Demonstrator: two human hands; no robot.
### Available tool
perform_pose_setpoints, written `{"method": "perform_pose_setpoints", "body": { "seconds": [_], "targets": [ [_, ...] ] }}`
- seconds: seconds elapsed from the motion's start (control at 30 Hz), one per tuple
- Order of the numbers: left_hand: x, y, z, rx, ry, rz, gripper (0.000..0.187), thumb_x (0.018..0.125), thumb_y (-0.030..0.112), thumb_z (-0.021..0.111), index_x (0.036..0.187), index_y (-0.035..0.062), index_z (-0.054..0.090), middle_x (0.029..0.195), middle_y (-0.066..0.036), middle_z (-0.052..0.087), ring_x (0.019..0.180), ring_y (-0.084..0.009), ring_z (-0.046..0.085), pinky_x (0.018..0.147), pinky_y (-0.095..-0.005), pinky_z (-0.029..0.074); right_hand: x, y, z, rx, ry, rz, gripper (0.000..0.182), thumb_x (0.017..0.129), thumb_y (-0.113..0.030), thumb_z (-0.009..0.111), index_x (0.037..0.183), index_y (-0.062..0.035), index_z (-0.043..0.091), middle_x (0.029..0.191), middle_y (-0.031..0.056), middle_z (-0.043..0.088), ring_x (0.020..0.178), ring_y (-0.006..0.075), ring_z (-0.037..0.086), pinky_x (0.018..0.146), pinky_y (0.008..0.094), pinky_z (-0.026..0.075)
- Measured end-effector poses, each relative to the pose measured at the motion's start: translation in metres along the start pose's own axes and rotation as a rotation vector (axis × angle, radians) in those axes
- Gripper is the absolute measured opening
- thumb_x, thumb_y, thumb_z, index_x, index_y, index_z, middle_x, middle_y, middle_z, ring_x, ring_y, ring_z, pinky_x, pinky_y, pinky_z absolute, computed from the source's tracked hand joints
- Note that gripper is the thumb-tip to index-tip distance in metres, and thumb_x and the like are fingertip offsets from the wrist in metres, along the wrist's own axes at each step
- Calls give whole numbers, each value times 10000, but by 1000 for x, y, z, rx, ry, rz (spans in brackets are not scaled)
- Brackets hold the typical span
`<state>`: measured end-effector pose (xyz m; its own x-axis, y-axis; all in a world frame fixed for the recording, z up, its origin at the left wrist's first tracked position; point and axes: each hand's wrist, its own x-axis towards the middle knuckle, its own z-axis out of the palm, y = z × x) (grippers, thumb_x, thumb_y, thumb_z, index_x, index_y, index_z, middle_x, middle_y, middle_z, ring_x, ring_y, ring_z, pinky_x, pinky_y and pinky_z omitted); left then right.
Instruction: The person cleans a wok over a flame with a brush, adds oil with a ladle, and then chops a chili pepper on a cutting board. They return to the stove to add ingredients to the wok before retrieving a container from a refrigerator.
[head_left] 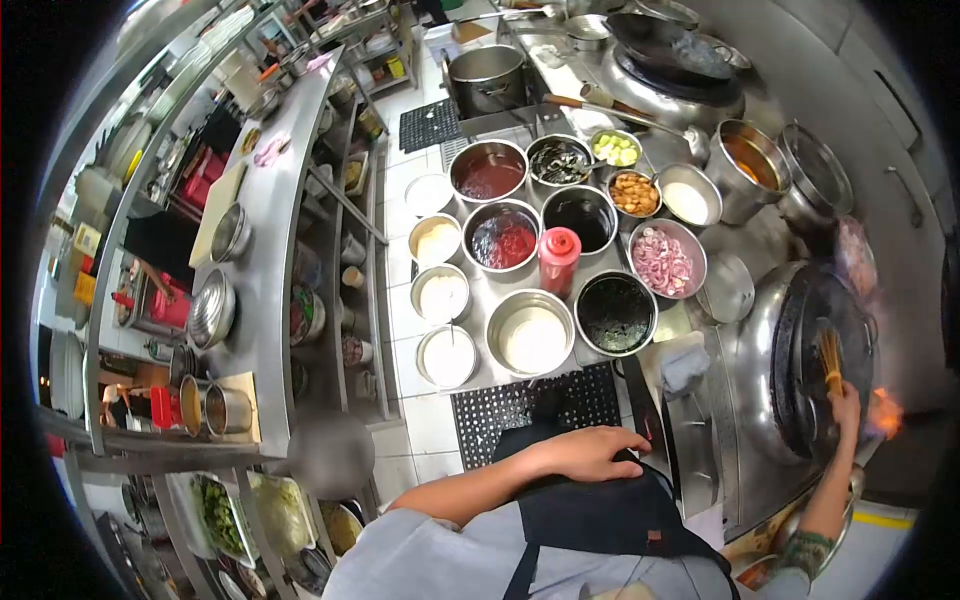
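Black round metal wok (850,315): straw-coloured bristle brush (830,360) inside, handle gripped by my right fingers (845,398).
My left fingers (628,440): loosely spread on black cloth apron (590,512).
Round steel bowl (697,258): sliced purple onion (660,262).

Head-worn view, wide, facing forward and down

A black apron (590,512) with a small brown patch (655,537) covers a grey shirt (425,560).

Steel stove (755,375) carried the wok (846,312). Tabletop (480,292) nearby held filled pots (528,300), red bottle (558,265), onion bowl (699,265). Black mat (480,415) lay on floor (432,440).
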<state>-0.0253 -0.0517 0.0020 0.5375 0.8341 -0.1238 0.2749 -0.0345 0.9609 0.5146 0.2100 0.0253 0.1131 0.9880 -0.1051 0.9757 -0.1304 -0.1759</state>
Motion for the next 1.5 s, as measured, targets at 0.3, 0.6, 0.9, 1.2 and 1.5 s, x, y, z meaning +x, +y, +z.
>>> {"method": "perform_pose_setpoints", "body": {
  "seconds": [0.3,0.6,0.9,1.2,1.5],
  "targets": [
    [-20,-3,-8,41,75,-104,532,970,392,557,1342,16,498,1300,-211,551,1202,-375,541,1024,-424,431,47,52,-17,-146,-127,-24,415,706,-87,721,1105,18,688,900,183,715,816,264,692,738,387,530],
    [-1,4,-15,61,77,-102,505,955,351,589,1328,17,519,1280,-206,566,1199,-353,548,1026,-401,427,31,71,-15,-284,-18,-159,395,824,-325,678,1095,-39,686,1030,218,691,995,377,654,815,462,507],
    [10,14,-19,-27,42,-247,447,896,220,703,1280,30,576,1187,-157,644,1130,-270,610,964,-360,467,-47,3,-60,-277,-156,151,341,786,-233,639,1117,-165,693,1047,144,704,992,341,669,876,456,527],
    [13,8,-29,-104,-2,-225,497,887,165,706,1339,39,542,1250,-159,626,1172,-240,591,989,-358,459,-59,-19,-60,-152,-138,111,294,801,-197,612,1073,-152,716,1005,138,718,972,313,692,785,441,560],
    [70,31,-32,146,-207,-192,448,977,185,602,1366,-4,489,1271,-152,599,1124,-229,599,928,-354,503,10,-26,13,218,123,212,480,799,-315,670,1267,-245,596,972,168,705,931,371,674,796,491,539]
  ]
}}
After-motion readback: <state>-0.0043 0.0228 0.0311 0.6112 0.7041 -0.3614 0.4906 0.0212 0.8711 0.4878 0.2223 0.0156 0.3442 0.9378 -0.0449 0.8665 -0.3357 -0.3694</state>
